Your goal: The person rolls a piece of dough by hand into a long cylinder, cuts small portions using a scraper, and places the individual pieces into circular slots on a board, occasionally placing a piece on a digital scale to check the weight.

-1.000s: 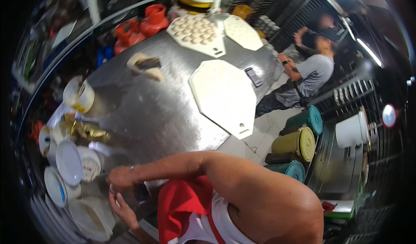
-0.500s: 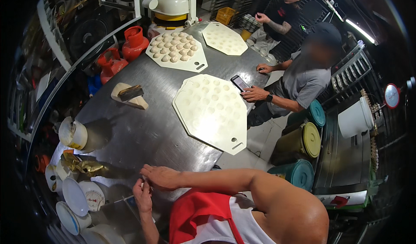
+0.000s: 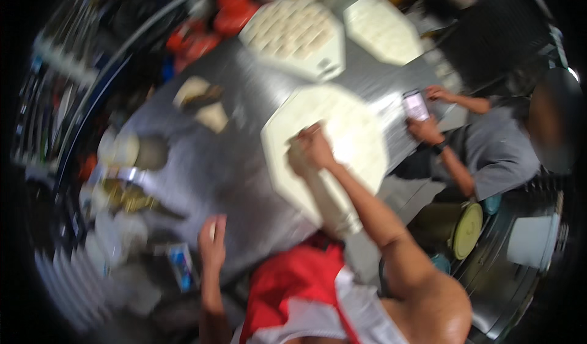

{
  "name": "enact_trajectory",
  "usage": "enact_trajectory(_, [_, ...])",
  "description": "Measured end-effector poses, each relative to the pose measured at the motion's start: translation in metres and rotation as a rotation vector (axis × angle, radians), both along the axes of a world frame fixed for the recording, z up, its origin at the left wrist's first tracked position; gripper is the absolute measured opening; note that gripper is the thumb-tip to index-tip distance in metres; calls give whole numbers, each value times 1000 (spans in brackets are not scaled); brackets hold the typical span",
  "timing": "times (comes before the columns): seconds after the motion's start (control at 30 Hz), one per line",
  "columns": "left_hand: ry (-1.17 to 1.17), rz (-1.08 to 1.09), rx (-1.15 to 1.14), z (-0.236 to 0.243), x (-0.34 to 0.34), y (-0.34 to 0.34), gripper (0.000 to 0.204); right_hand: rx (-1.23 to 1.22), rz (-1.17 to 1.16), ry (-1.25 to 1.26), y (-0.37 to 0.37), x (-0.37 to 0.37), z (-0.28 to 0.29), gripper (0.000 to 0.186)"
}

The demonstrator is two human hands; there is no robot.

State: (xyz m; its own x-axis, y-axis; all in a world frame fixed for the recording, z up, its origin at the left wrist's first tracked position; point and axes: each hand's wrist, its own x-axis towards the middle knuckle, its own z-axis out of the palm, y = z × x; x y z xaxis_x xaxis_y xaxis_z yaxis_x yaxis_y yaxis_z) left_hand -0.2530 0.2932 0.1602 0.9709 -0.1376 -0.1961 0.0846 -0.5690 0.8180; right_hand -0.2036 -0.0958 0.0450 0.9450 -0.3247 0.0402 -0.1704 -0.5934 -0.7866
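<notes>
- Since the earlier frame the hands have parted: our right hand has gone out over the octagonal cream board, while our left hand stays back near the table's edge.
- Right grip: fingers bunched above the board, blurred; we cannot tell whether they hold or touch anything.
- Left grip: fingers curled, a pale spot between them; we cannot confirm a held piece.
- Board, directly beneath the right hand: we judge it stiff, broad and fairly light, possibly slick on metal; best held by opposite rims.
- Edges: the board's near corner, right of the forearm, appears to overhang the metal table.
- Room: bare metal lies between both hands; beyond the right hand, the mound-covered board and a co-worker's hand beside a phone limit reach.
</notes>
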Motion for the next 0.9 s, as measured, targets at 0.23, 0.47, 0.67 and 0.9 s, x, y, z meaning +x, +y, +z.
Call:
enact_trajectory(0.23, [209,-63,-107,-48,-82,-29,10,-175,153,-64,-6,69,-24,29])
enact_trajectory(0.47, [450,-202,-52,-50,-84,-9,14,-314,157,72,18,82,-28,28])
enact_trajectory(0.67, [573,-468,-22,-40,-74,5,24,-499,103,37,7,80,-45,25])
enact_trajectory(0.9, [587,-608,-134,-68,-37,34,31,109,-102,58,27,61,-16,40])
